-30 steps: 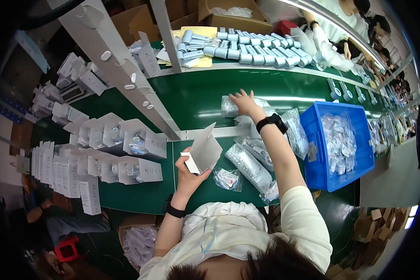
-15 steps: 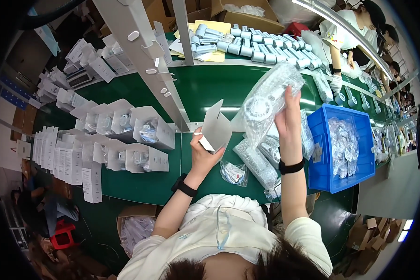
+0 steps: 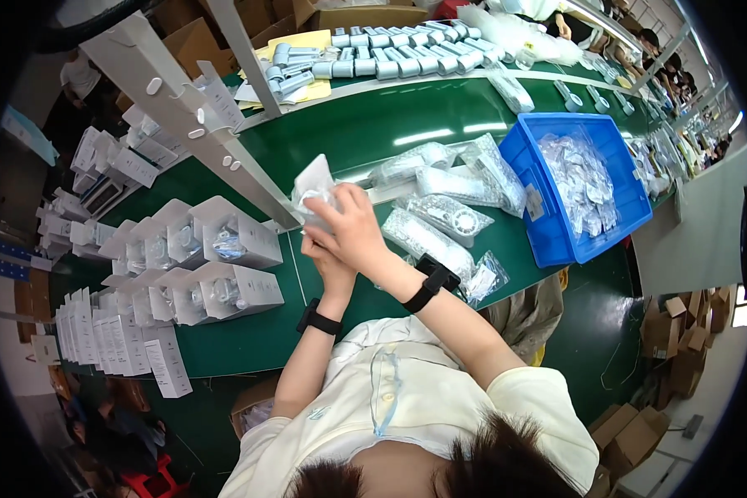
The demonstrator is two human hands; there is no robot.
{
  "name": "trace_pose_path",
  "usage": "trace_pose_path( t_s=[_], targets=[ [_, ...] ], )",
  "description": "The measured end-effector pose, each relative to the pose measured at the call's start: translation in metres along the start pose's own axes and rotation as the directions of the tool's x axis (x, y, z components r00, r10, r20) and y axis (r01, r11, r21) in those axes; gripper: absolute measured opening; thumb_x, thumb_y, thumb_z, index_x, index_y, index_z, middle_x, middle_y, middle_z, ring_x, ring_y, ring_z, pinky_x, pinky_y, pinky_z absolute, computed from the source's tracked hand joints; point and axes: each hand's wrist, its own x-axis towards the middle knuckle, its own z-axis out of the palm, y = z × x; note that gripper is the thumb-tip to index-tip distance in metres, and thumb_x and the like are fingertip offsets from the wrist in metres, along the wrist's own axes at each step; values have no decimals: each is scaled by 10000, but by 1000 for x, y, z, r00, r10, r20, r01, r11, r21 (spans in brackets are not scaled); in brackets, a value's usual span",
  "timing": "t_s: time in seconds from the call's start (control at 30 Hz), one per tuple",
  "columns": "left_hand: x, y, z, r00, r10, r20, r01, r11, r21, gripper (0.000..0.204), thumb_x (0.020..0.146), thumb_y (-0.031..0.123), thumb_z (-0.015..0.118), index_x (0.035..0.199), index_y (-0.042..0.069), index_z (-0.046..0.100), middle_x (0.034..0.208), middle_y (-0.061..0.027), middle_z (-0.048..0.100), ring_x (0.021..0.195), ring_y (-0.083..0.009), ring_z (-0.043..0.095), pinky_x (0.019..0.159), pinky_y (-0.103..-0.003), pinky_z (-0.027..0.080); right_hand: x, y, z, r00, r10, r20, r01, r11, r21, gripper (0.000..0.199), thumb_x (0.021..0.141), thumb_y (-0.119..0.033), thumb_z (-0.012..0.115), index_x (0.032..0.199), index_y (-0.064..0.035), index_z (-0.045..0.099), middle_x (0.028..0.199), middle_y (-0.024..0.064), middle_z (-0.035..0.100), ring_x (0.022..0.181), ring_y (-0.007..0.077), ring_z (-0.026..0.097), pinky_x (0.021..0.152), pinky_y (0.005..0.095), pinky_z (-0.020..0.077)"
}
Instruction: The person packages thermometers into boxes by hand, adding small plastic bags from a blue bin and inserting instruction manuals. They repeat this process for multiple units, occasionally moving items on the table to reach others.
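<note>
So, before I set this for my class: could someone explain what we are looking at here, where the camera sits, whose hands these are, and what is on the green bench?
There is no machine here. The picture comes from a wide fisheye camera worn on a person's head, looking down, so straight edges bend near the rim. The two forearms rising from the bottom are that person's own. The left hand and the right hand meet above the long green work table, together holding a small white cardboard box and a clear plastic packet at its mouth. On the table's left stand rows of open white boxes. To the right lie clear bagged parts and a blue plastic crate full of similar packets. Other workers sit far along the line.
</note>
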Motion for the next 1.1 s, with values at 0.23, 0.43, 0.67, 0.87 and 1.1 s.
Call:
trace_pose_path(
  t_s=[0.23, 0.43, 0.67, 0.87, 1.1],
  targets=[
    [-18, -24, -55, 994, 40, 97, -30, 994, -104, 747, 615, 38, 743, 1117, 80, 191, 1258, -185, 270, 1114, -289, 380, 959, -371, 301, -63, 41, -122, 957, 258, -129, -286, 904, -318, 322, 660, -67, 641, 977, -55, 585, 1008, 129, 509, 961, 312, 464, 826, 381, 381],
    [8, 19, -80, 951, -84, 299, 119, 988, -103, 725, 608, 29, 739, 1128, 77, 236, 1269, -180, 281, 1144, -304, 370, 944, -388, 333, -204, 111, -181, 709, 702, -62, -483, 420, -768, 488, 643, -149, 705, 1085, -50, 522, 1088, 150, 481, 1011, 352, 434, 815, 383, 405],
    [19, 40, -79, 965, 116, 236, -128, 991, 32, 724, 587, 12, 743, 1140, 64, 279, 1275, -183, 293, 1158, -337, 362, 946, -403, 332, -222, 112, -181, 634, 744, -210, -768, 576, -278, 379, 682, -75, 690, 1016, -26, 518, 1016, 131, 512, 908, 227, 502, 767, 323, 418],
    [16, 40, -76, 952, 69, 299, -183, 909, 375, 327, 614, 51, 710, 893, -4, 549, 1154, -220, 404, 1038, -350, 456, 825, -377, 402, -96, 25, -162, 725, 475, -498, -316, 872, 373, 252, 731, 48, 611, 948, -19, 502, 965, 82, 528, 863, 139, 492, 742, 260, 410],
    [37, 37, -85, 937, -224, 268, 152, 953, 263, 117, 629, 17, 673, 688, -51, 600, 974, -161, 567, 886, -316, 558, 758, -336, 444, 8, -17, -62, 887, -455, 83, 395, 838, 376, 273, 615, 64, 617, 866, -33, 568, 826, 77, 569, 787, 250, 520, 683, 329, 450]
  ],
)
